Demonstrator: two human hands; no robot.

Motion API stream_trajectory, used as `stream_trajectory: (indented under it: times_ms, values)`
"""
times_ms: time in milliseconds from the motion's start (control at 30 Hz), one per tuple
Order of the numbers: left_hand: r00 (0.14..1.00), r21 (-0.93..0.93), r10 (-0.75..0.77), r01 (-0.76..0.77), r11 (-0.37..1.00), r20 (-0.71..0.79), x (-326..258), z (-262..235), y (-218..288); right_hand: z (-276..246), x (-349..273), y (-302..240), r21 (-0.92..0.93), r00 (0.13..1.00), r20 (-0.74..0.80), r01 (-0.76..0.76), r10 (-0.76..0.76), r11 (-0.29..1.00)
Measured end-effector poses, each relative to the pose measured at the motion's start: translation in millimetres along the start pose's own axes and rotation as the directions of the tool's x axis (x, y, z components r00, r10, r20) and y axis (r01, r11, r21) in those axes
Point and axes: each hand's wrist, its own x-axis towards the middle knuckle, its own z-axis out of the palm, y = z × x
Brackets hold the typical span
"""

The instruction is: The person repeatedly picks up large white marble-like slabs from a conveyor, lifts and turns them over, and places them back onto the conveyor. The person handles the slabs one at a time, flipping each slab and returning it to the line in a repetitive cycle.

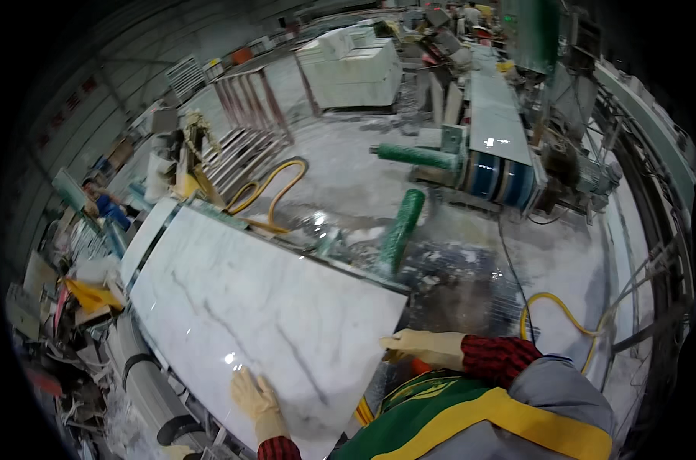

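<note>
A: Main thing at the hands?

B: Slab (271, 322): white, grey-veined, glossy. Lying face up at centre-left, reaching from close in front away to the upper left. Past its left end, a pale strip (147, 236), with a narrow dark gap between.

A: Left hand (254, 395)?

B: Gloved, open, laid palm down on the slab near its near long side. Fingers loosely spread, not closed round anything.

A: Right hand (405, 345)?

B: Gloved too, at the slab's right end, near the far corner. Fingers partly bent. Poor view underneath, so can't tell whether gripping the edge or only touching.

A: How far along?

B: Would call it mid-handling. Already laid flat, with both hands placed on it. Not lifted clear, and well apart from the conveyor (497, 115). No tool in either hand. As for what's left, can't be read from a single view; no more than that to log.

A: Round about?

B: Along the near long side, a grey tube (145, 383). Beyond the far edge, two green rollers (403, 230), the nearer one just beside the slab. Farther off, stacked white blocks (356, 73). Off to the right, a yellow hose (543, 295).
</note>
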Motion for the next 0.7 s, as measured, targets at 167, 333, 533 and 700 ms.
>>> stream_trajectory:
  times_ms: [167, 333, 533, 700]
  values:
    - [0.998, -0.020, -0.064, 0.065, 0.998, 0.011, 20.8, 4.1, 1.1, 2.5, -12.5, 0.9, 0.030, 0.993, 0.005, 0.116, -0.116, 0.993]
    - [0.996, -0.018, -0.086, 0.086, 0.996, -0.030, 27.8, 3.4, 1.8, 9.7, -25.2, -15.0, -0.107, 0.998, -0.061, -0.003, -0.004, 0.994]
    - [0.995, -0.006, -0.092, 0.092, 0.996, -0.042, 29.8, 4.5, 3.5, 17.6, -47.4, -34.9, -0.126, 0.997, -0.050, 0.053, -0.060, 0.991]
    - [0.994, 0.000, -0.084, 0.084, 0.996, -0.063, 28.2, 7.7, 0.6, 2.0, -0.6, 14.1, -0.006, 0.999, -0.031, 0.035, -0.035, 0.999]
